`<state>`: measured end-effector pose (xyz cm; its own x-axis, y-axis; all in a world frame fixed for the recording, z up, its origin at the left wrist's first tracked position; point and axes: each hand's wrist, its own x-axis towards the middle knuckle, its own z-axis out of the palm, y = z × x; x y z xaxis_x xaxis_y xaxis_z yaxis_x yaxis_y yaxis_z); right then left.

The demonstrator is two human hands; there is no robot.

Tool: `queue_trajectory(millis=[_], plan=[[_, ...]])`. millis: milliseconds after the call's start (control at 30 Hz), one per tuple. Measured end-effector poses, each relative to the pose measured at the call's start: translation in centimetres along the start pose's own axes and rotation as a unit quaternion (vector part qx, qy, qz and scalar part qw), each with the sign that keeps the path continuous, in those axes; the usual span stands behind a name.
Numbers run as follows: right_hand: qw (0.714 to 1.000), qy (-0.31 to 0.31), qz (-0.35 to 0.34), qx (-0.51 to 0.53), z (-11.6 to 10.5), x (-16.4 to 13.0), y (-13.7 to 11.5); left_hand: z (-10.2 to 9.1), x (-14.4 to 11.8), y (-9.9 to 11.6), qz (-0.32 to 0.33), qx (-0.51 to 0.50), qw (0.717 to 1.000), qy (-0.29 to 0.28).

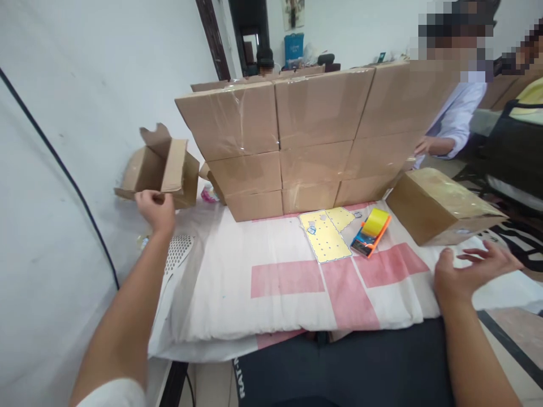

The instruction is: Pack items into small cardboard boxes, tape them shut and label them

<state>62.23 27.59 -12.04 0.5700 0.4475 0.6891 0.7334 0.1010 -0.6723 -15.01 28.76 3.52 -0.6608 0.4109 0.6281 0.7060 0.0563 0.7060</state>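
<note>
Head view over a surface covered by a white and pink cloth [297, 294]. The left hand [156, 210] reaches to the far left, its fingers [146, 198] curled around the lower flap edge of an open cardboard box [163, 167]. That box stands at the far left of the surface, close to the white wall [63, 141], with its upper flaps raised and its opening turned towards the viewer's left.

The right hand [469, 268] lies at the near right, palm turned partly up and fingers [500, 257] spread wide, holding nothing. It is just beside, and nearer than, a sealed cardboard box [441, 212] that lies tilted at the right edge of the cloth; whether the fingertips touch that box cannot be told.

Across the far side stands a stack of sealed boxes [314, 141], three rows high, taped and set edge to edge like a wall. Before the stack, in the middle of the cloth, lie two yellow label sheets [324, 237], with a few small labels on them. Just right of the sheets rests an orange tape dispenser [371, 232] carrying a yellow roll.

Beyond the stack at the far right, another person's hand and pale sleeve [456, 121] show beside the boxes. A black cable [55, 158] runs down the wall at the left.
</note>
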Motion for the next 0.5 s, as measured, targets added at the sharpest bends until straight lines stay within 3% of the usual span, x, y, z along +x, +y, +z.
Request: queue_trajectory(millis=[67,133,200,233,300,367,433,500], plan=[[0.997,-0.009,-0.069,-0.043,-0.7,-1.2,-2.1,-4.1,-3.1,0.6,0.051,-0.007,0.998,0.033],[0.990,-0.033,-0.132,-0.036,-0.8,-3.3,-5.2,-8.3,-7.1,0.9,0.116,-0.012,0.993,0.024],[0.975,-0.072,-0.207,0.039,-0.1,-6.0,-9.5,-11.6,-10.8,0.9,0.115,-0.035,0.992,0.038],[0.958,-0.125,-0.241,0.089,0.5,-7.3,-12.1,-12.6,-12.3,0.8,0.083,-0.054,0.994,0.055],[0.913,-0.226,-0.278,0.195,2.2,-9.7,-17.6,-13.5,-14.3,0.6,0.017,-0.086,0.993,0.074],[0.856,-0.339,-0.273,0.278,4.1,-11.3,-22.7,-12.8,-15.3,0.4,-0.008,-0.107,0.993,0.051],[0.786,-0.467,-0.238,0.327,6.0,-12.4,-26.5,-11.4,-16.0,0.3,0.010,-0.122,0.992,0.001],[0.712,-0.581,-0.200,0.340,7.5,-13.4,-28.5,-9.6,-16.8,0.6,0.048,-0.151,0.985,-0.074]])
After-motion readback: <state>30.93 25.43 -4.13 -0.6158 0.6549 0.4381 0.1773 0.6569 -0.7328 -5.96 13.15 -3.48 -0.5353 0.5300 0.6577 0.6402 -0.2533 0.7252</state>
